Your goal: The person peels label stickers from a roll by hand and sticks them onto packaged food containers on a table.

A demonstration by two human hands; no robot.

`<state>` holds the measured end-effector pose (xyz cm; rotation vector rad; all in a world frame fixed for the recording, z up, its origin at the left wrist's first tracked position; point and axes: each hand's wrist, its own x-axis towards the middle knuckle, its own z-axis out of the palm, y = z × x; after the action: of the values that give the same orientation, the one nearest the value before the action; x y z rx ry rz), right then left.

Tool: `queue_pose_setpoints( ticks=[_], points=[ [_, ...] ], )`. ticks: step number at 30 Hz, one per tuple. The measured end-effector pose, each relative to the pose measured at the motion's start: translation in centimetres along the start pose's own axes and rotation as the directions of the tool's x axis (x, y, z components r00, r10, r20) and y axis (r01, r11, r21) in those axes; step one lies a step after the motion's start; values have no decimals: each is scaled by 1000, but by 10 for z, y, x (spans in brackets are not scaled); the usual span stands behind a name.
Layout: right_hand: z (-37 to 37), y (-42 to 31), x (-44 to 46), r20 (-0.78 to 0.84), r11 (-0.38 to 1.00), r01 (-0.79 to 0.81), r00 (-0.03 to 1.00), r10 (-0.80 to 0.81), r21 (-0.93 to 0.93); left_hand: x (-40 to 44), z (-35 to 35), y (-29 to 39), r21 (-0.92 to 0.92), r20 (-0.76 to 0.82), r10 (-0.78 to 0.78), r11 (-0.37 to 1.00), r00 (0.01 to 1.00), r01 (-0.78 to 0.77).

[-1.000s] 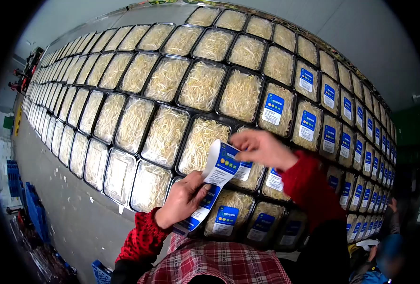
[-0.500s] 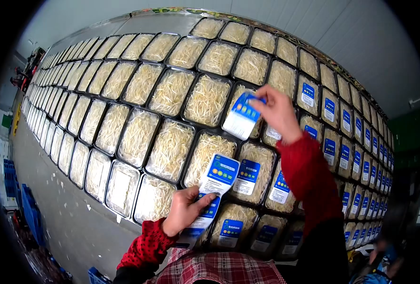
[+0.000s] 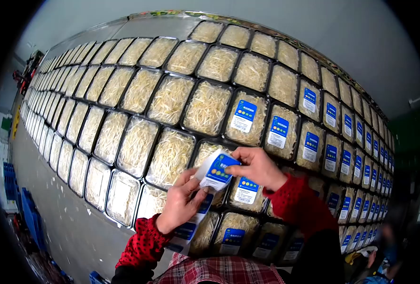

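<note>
My left hand (image 3: 182, 202) is closed on a strip of blue-and-white labels (image 3: 187, 231) that hangs down toward the apron. At the strip's upper end, my right hand (image 3: 259, 166) pinches the edge of the top label (image 3: 218, 170); whether it has come off the backing I cannot tell. Both hands are over black trays of bean sprouts under clear film. Beneath the label is a partly hidden sprout tray (image 3: 205, 154) whose label, if any, I cannot see. Just beyond the right hand, a sprout tray (image 3: 255, 134) bears a label on its film.
Rows of unlabelled trays (image 3: 143, 90) stretch to the left on a metal table (image 3: 160, 24). Labelled trays (image 3: 330, 156) fill much of the right side. Blue plastic crates or pallets (image 3: 30, 217) stand on the floor at left. Part of another person (image 3: 385, 258) shows at lower right.
A label now lies on the tray where my right hand was holding one. That hand has moved down and left to the strip's top label. My left hand stays on the strip.
</note>
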<state>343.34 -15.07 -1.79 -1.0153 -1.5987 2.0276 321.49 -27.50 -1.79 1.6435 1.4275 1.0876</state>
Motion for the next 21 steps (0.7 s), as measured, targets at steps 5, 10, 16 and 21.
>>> queue_pose_setpoints(
  ticks=[5, 10, 16, 21],
  points=[
    [17, 7, -24, -192, 947, 231, 942, -275, -222, 35, 7, 16, -44, 172, -72, 996, 982, 81],
    [-47, -35, -11, -532, 929, 288, 762, -368, -230, 30, 31, 21, -202, 180, -383, 887, 906, 416],
    [-273, -44, 106, -519, 779, 121, 682, -515, -615, 45, 25, -2, -207, 135, -270, 933, 953, 293],
    [-299, -3, 143, -592, 553, -296, 640, -490, -779, 72, 14, 11, -155, 101, -76, 984, 992, 91]
  ],
)
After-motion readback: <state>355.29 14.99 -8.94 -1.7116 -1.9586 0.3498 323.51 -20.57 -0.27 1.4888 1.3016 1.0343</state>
